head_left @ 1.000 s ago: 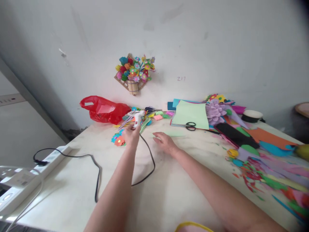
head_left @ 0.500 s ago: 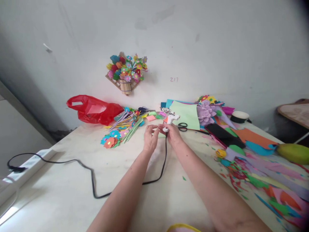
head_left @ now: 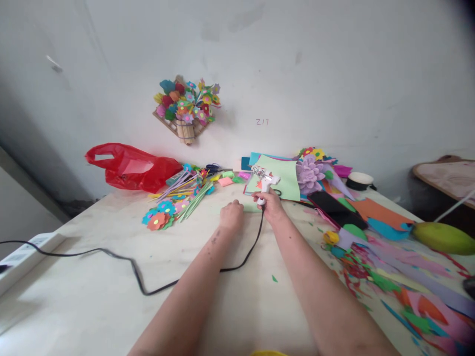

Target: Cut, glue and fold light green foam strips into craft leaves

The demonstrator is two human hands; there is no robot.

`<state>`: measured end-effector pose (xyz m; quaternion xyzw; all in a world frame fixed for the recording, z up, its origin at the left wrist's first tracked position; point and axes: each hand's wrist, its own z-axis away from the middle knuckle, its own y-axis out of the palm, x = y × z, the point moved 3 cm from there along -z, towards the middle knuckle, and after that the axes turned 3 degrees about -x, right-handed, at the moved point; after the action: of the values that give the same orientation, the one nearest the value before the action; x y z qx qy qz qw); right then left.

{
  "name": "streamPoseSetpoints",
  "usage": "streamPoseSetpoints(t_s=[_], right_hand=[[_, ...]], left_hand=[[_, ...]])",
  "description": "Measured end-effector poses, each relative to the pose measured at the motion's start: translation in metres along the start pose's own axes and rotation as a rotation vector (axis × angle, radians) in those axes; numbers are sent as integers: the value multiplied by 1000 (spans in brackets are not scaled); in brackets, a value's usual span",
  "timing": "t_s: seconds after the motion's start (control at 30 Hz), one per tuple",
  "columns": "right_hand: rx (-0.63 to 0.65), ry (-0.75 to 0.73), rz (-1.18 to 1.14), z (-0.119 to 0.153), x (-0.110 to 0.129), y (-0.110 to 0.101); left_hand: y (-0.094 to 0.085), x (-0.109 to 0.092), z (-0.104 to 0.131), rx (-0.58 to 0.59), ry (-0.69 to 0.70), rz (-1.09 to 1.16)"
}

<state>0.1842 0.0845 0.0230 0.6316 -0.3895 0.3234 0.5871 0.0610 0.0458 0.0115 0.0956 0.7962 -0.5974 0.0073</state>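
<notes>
A white glue gun (head_left: 267, 184) is in my right hand (head_left: 273, 203), its nozzle end up and its black cord (head_left: 256, 242) hanging from the handle. My left hand (head_left: 232, 215) rests palm down on the table, over a pale green strip (head_left: 251, 207). Its fingers are curled under, and whatever they grip is hidden. Behind the glue gun lie a light green sheet (head_left: 287, 173) and scissors with black handles (head_left: 277, 193), partly covered by my right hand.
Paper flowers (head_left: 159, 220) and green stems (head_left: 195, 201) lie to the left, before a red plastic bag (head_left: 137, 170). A white power strip (head_left: 33, 254) is at the left edge. On the right are a black phone (head_left: 337, 209), coloured scraps (head_left: 419, 296) and a purple flower (head_left: 309, 174).
My left hand has come away from the glue gun and dropped onto the pale green strip. My right hand keeps the glue gun, now slightly further right. The view has shifted a little.
</notes>
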Motion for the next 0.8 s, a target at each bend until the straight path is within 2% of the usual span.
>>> streamPoseSetpoints(t_s=[0.27, 0.6, 0.8], right_hand=[[-29, -9, 25, -4, 1, -8], [26, 19, 28, -1, 11, -2], [83, 85, 85, 4, 4, 5]], left_hand=[[-1, -4, -7, 25, 86, -78], [-4, 12, -9, 48, 96, -80], [-7, 24, -14, 25, 128, 13]])
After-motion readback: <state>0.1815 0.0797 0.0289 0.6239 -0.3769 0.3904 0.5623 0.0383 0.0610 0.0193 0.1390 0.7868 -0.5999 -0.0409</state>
